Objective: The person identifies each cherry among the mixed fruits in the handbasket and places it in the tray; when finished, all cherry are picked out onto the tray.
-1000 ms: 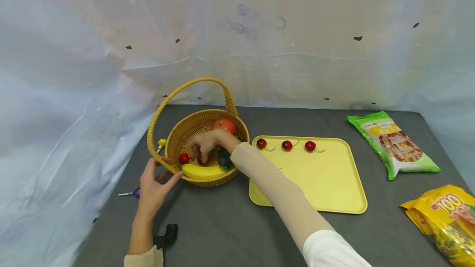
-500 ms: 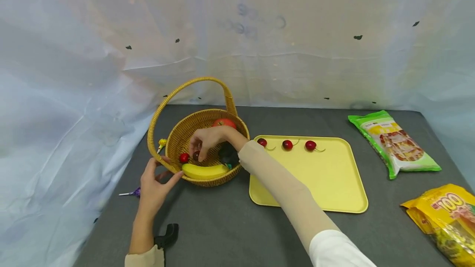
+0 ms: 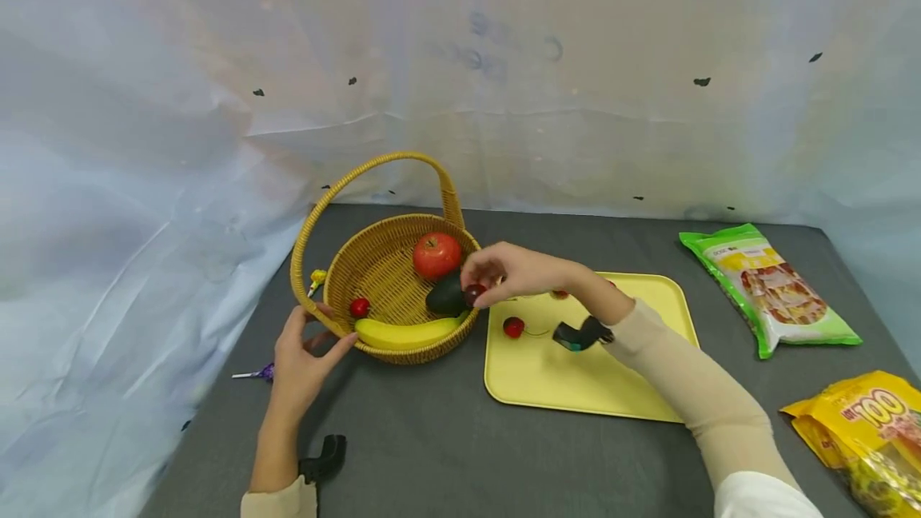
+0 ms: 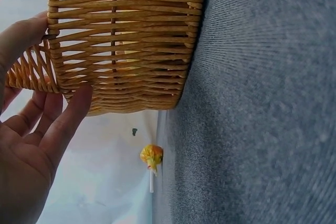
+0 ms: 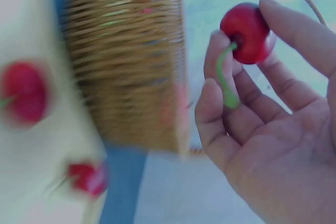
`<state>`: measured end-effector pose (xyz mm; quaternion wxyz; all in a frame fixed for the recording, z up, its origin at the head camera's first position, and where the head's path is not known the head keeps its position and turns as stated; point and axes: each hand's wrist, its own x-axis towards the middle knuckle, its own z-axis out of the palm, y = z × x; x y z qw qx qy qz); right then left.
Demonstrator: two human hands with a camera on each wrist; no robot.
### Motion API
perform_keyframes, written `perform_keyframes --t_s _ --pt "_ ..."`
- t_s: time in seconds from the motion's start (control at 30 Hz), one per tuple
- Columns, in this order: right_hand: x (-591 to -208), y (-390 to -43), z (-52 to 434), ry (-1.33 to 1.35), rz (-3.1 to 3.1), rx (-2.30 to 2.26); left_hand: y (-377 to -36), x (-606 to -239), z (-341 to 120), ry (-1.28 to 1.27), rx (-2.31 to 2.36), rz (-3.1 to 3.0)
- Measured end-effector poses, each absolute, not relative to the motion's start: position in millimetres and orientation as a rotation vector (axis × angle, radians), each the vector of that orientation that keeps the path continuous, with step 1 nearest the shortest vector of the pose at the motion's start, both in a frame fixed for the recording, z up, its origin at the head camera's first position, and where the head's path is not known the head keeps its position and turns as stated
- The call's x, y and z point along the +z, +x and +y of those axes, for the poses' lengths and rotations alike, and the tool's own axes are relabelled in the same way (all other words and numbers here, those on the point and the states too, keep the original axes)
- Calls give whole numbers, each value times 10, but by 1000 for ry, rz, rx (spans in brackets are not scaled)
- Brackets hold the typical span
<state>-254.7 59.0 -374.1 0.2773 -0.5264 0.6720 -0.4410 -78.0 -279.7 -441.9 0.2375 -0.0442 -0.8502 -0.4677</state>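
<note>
Cherry, small, dark red, green-stemmed, is now leaving the woven wicker basket: my right hand is pinching it at the rim's three o'clock, nearing the yellow plastic tray; my left hand is steadying the basket.

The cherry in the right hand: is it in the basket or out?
Out. The right hand pinches the cherry just past the basket rim, beside the yellow tray.

I see a dark grey felt tabletop filling the view toward six o'clock, with pale crinkled sheeting from nine through twelve to three, softly and evenly lit
</note>
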Motion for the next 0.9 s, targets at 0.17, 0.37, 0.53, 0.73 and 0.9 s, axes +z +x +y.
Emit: perform_keyframes --t_s 0.17,0.37,0.53,0.73,0.9 --pt "-4062 -2328 1322 -1232 2035 -1180 -791 -4417 -2778 -113 -1282 -2338" --pt "-4338 -2174 1769 -1051 2265 -1140 -752 -4310 -2711 -73 -1263 -2348" --pt "-4405 -2139 1801 -1035 2329 -1133 -743 -4286 -2710 -59 -1262 -2357" --pt "-4465 -2124 1757 -1053 2354 -1138 -780 -4408 -2800 -72 -1272 -2346" --pt "-4486 -2112 1733 -1086 2358 -1145 -785 -4416 -2801 -34 -1254 -2363"
